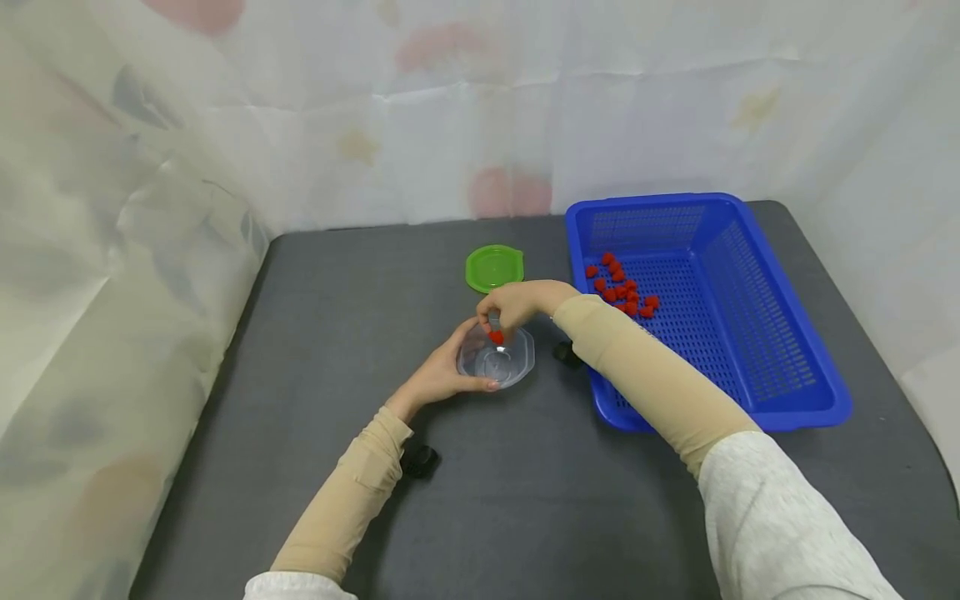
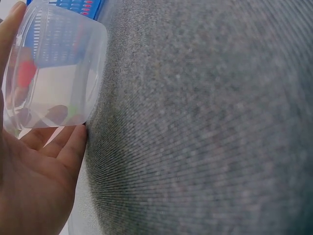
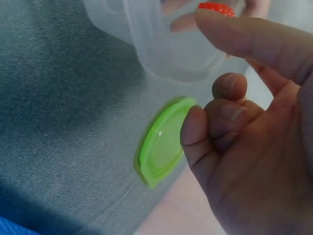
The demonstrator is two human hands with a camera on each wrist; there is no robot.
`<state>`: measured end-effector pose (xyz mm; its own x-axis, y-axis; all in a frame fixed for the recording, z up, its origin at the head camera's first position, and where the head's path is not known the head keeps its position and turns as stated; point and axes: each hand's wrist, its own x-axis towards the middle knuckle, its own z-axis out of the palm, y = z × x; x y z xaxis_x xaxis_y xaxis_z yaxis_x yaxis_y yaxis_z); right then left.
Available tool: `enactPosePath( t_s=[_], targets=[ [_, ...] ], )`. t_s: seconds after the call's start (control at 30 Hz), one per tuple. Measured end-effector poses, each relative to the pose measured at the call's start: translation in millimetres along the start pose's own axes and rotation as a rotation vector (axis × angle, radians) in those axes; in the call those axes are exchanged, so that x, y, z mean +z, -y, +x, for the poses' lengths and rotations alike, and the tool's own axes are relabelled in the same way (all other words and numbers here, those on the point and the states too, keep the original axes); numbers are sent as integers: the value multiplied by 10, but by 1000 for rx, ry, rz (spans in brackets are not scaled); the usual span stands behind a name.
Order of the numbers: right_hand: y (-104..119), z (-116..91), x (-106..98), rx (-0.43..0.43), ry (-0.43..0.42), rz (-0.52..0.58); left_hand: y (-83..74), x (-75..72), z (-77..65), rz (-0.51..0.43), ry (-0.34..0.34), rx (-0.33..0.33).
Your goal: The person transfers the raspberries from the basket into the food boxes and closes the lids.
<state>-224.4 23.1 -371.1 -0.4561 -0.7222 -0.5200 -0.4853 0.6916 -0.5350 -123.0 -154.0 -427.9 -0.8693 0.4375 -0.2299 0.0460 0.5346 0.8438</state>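
Observation:
A clear plastic container (image 1: pixel 517 367) sits on the grey table with its mouth up. My left hand (image 1: pixel 438 373) grips its side, thumb near the front and fingers around the back left. Over the mouth, my right hand (image 1: pixel 522 305) pinches a bumpy red raspberry (image 3: pixel 217 8) between thumb and forefinger, the other fingers curled in. Through the wall in the left wrist view, the raspberry (image 2: pixel 26 74) shows as a red blur near the rim. Just behind the hands lies a green lid (image 1: pixel 495 268), flat on the table.
To the right stands a blue basket (image 1: pixel 697 292) with slotted walls, several raspberries (image 1: pixel 619 293) gathered at its left side. My right forearm crosses over its front left edge. A patterned white curtain (image 1: pixel 420 142) closes off the back and left of the table.

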Motion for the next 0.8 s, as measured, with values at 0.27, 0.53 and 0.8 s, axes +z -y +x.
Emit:
enactPosePath(
  t_s=[0.27,0.53,0.8],
  targets=[
    [7,31,46,1,-3,-11,251,54,113,15,-30,-7],
    [-14,26,55,-31,-14,-20,253,57,118,14,-41,10],
    [-2,40,88,-42,-41,-29,282,56,88,8,-38,1]
  ],
)
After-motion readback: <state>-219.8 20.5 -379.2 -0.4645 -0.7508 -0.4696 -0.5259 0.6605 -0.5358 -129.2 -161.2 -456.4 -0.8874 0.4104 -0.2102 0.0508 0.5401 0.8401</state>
